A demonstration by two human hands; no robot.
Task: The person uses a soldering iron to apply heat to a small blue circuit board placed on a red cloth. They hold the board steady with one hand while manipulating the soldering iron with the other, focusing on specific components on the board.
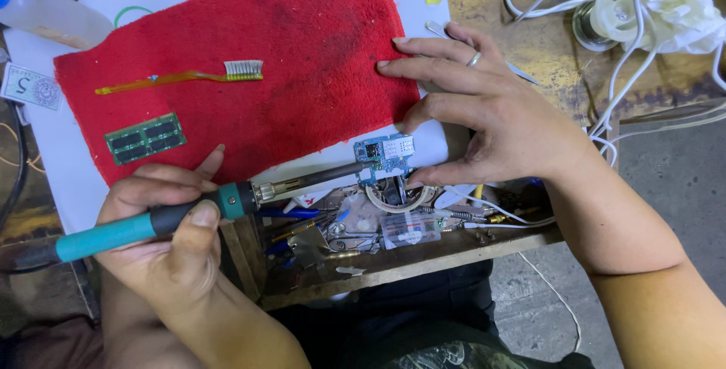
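The left hand (162, 237) is wrapped tight around the teal-and-black plastic handle of a soldering iron (189, 212), thumb pressed on the black grip, index finger lifted off. The iron's slim metal shaft runs rightward, and its tip meets the small blue printed circuit board (384, 153), a rectangular piece with silver metal shields on its face.

The right hand (484, 116) is spread flat, fingers apart and closed on nothing: the thumb and the lowest finger pinch the board's right edge, while the other fingertips press on the fuzzy red towel (249, 59). A thin silver ring sits on one finger. The board lies at the near edge of the worktop (544, 44), just off the towel's lower right corner, on white paper.

On the towel's coarse pile lie a translucent orange toothbrush with pale bristles (181, 77) and a flat green memory module with black chips (145, 138), well apart from the board. Below the board, an open wooden drawer (393, 259) holds a clutter of small tools, a tape roll and a clear plastic box. White cables (605, 6) loop over the scuffed wood at the upper right, near a crumpled white tissue (681, 6).
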